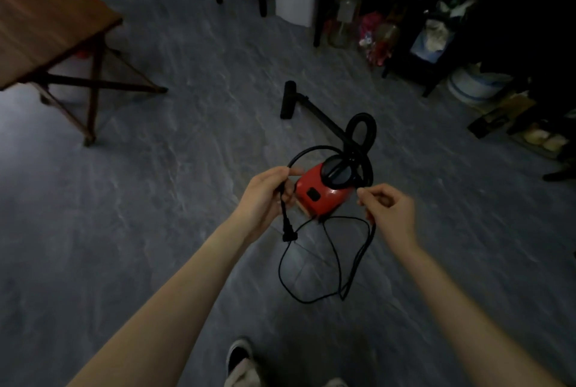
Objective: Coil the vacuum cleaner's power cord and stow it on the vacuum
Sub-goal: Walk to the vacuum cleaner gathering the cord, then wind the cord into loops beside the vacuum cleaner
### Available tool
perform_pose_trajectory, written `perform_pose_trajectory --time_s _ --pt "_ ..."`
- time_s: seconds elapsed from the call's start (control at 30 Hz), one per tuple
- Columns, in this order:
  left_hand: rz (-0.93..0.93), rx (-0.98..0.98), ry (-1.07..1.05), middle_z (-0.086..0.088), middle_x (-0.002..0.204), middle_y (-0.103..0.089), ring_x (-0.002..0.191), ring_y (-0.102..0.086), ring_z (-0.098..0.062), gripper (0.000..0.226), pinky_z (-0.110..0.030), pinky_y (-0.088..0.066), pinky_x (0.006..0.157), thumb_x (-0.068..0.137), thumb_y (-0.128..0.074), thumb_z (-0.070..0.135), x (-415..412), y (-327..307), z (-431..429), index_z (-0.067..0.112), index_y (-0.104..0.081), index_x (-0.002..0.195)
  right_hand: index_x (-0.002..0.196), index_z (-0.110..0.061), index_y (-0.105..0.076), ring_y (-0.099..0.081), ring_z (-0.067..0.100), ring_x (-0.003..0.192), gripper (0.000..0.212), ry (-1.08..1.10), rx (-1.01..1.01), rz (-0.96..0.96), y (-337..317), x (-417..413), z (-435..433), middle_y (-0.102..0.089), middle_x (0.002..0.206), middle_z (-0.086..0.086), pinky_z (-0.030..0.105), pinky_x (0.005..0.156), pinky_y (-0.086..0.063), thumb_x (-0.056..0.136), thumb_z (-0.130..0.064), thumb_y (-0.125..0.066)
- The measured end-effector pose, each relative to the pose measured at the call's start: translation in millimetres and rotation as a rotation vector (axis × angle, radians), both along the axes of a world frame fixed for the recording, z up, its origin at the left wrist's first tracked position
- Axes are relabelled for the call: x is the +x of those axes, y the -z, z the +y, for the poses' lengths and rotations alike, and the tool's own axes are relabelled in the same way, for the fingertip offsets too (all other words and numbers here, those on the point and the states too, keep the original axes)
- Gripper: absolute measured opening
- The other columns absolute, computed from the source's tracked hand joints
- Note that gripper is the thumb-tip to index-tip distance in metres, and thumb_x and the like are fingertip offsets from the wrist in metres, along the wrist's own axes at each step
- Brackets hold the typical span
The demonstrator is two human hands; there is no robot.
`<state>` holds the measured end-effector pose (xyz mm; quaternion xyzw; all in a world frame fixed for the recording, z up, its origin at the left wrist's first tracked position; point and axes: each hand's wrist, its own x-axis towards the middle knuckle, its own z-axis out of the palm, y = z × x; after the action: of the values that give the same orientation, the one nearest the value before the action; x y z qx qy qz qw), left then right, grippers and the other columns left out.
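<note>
Flooring point(174, 168) is grey stone-pattern tile, dimly lit, and carries all items in view. Wooden folding table point(46, 22) stands at upper left; cluttered dark shelving point(405, 28) fills the upper right. Red canister vacuum point(321, 190) sits on the floor at centre, its black hose point(363, 128) looped behind it and its wand leading to the floor nozzle point(288, 100). Left hand point(268, 196) is closed around the power cord point(311, 293) just above the plug point(286, 235), which hangs below the fist. Right hand point(389, 209) pinches several cord strands between thumb and fingertips; the loops hang down between both forearms, near the vacuum.
</note>
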<state>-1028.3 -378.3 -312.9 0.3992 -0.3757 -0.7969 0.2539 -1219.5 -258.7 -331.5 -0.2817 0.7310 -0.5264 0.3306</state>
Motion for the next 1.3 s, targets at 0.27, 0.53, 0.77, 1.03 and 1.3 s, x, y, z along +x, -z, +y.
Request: perform_pose_trajectory --time_s 0.27,0.53,0.77,1.03,1.3 --pt "0.028 -0.100 0.028 -0.001 0.059 -0.045 0.050 -0.041 -0.009 0.031 -0.031 -0.039 0.065 0.100 -0.041 0.017 6 206 -29 0.009 -0.070 0.095 0.081 0.007 -0.064 -0.050 0.006 0.047 0.017 0.052 -0.114 -0.070 199 10 -23 -0.065 0.056 -0.005 0.017 0.045 -0.043 0.088 -0.008 -0.067" --pt "0.297 -0.093 -0.051 0.000 0.059 -0.038 0.050 -0.034 -0.010 0.027 -0.030 -0.048 0.067 0.102 -0.038 0.022 -13 371 -66 0.010 -0.062 0.094 0.080 0.000 -0.062 -0.054 0.018 0.051 0.017 -0.018 -0.287 -0.085 361 25 -79 -0.064 0.066 0.015 0.028 0.049 -0.047 0.090 -0.012 -0.064" --pt "0.386 -0.179 -0.081 0.003 0.059 -0.042 0.052 -0.035 -0.009 0.025 -0.031 -0.040 0.070 0.102 -0.041 0.025 -27 431 -82 0.011 -0.062 0.103 0.080 0.002 -0.062 -0.053 0.018 0.051 0.018 -0.040 -0.348 -0.013 419 13 -101 -0.066 0.066 0.009 0.030 0.050 -0.046 0.091 -0.013 -0.064" --pt "0.572 -0.070 0.010 0.002 0.061 -0.040 0.053 -0.035 -0.009 0.030 -0.022 -0.037 0.054 0.094 -0.036 0.010 -30 419 -60 0.006 -0.064 0.106 0.084 -0.005 -0.065 -0.053 0.018 0.054 0.010 0.010 -0.376 -0.140 423 1 -74 -0.064 0.068 0.007 0.031 0.053 -0.046 0.091 -0.011 -0.062" --pt "0.722 -0.159 0.002 0.005 0.068 -0.044 0.056 -0.039 -0.005 0.026 -0.019 -0.043 0.062 0.100 -0.037 0.019 -39 397 -64 0.015 -0.056 0.117 0.087 -0.007 -0.061 -0.066 0.021 0.070 0.014 -0.138 -0.265 -0.277 457 33 -69 -0.067 0.071 0.006 0.035 0.072 -0.056 0.095 -0.002 -0.051"
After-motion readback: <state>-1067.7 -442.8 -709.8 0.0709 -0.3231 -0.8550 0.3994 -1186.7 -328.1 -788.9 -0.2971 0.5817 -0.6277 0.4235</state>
